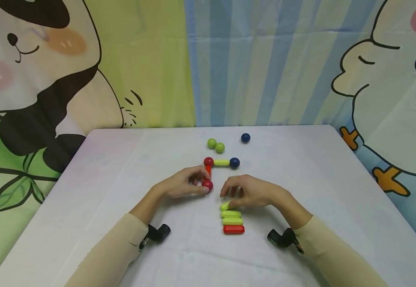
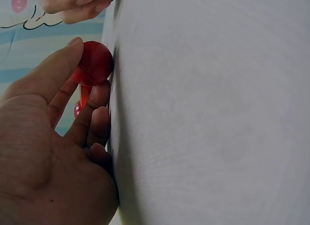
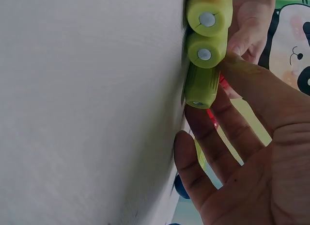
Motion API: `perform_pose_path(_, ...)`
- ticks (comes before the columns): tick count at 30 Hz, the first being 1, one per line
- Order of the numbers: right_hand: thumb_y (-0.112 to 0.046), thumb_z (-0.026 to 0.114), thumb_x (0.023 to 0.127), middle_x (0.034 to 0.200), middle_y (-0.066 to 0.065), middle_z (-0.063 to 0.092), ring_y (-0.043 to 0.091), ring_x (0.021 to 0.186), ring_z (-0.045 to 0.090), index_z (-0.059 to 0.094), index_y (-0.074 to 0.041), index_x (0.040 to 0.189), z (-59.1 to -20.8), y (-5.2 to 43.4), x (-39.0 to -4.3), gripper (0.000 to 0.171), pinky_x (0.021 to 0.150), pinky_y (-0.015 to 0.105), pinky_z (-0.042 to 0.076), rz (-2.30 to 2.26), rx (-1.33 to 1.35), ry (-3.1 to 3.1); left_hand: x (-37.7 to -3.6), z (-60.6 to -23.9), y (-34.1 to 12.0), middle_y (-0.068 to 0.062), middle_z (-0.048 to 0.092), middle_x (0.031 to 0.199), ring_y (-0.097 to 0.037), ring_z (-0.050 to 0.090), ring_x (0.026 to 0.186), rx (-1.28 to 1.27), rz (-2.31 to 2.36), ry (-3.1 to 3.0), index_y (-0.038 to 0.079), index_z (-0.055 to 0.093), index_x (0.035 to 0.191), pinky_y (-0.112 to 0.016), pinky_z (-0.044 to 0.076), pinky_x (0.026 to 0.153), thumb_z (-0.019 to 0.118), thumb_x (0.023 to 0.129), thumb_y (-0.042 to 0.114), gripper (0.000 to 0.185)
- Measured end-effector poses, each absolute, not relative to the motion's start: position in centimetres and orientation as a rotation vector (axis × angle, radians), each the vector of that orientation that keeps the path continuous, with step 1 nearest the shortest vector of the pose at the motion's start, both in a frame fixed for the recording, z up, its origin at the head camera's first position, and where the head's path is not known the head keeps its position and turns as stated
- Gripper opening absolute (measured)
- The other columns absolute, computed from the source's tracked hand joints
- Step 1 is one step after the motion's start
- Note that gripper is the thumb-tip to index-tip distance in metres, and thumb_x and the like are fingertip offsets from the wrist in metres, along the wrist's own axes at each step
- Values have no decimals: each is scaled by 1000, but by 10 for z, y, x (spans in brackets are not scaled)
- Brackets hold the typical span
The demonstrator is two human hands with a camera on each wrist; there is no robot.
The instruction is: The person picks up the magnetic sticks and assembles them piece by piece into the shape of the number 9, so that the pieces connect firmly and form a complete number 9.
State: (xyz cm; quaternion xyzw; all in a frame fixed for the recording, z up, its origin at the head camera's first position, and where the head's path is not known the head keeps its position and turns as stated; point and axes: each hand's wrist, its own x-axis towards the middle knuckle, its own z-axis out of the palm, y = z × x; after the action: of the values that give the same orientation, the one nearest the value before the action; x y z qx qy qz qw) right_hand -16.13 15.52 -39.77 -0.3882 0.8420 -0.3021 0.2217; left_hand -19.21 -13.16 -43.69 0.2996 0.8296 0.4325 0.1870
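Observation:
My left hand (image 1: 198, 184) pinches a red ball (image 1: 207, 184) between thumb and fingers; the left wrist view shows the same red ball (image 2: 96, 62) at the fingertips. A short red-orange rod (image 1: 208, 171) joins it to a second red ball (image 1: 208, 161). From there a yellow-green rod (image 1: 221, 162) runs to a dark blue ball (image 1: 234, 162). My right hand (image 1: 229, 199) holds the top yellow-green rod (image 1: 225, 206) of a stack, thumb and finger on that rod (image 3: 201, 87). Below lie two more green rods (image 1: 231, 217) and a red rod (image 1: 233, 229).
Two loose green balls (image 1: 215, 145) and another blue ball (image 1: 245, 138) lie farther back on the white table (image 1: 122, 167). A cartoon-printed cloth (image 1: 229, 59) hangs behind the table's far edge.

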Motion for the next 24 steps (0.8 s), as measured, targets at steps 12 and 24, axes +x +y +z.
perform_pose_path(12,-11,76,91,107,-7,68,18,98,62,70,-20,112,-400,155,-163,24,89,35,53,-788,-1085,2277,-192,-438,-131,1,62,105,-20,55,98,860,1219,2341,25,62,117,-34,45,87,78,92,26,29)
perform_pose_path(24,-11,71,94,107,-10,67,16,97,61,70,-23,114,-404,159,-169,24,90,36,54,-885,-1057,2315,-191,-437,-132,0,62,105,-20,55,98,855,1239,2333,24,62,117,-33,45,86,78,92,26,29)
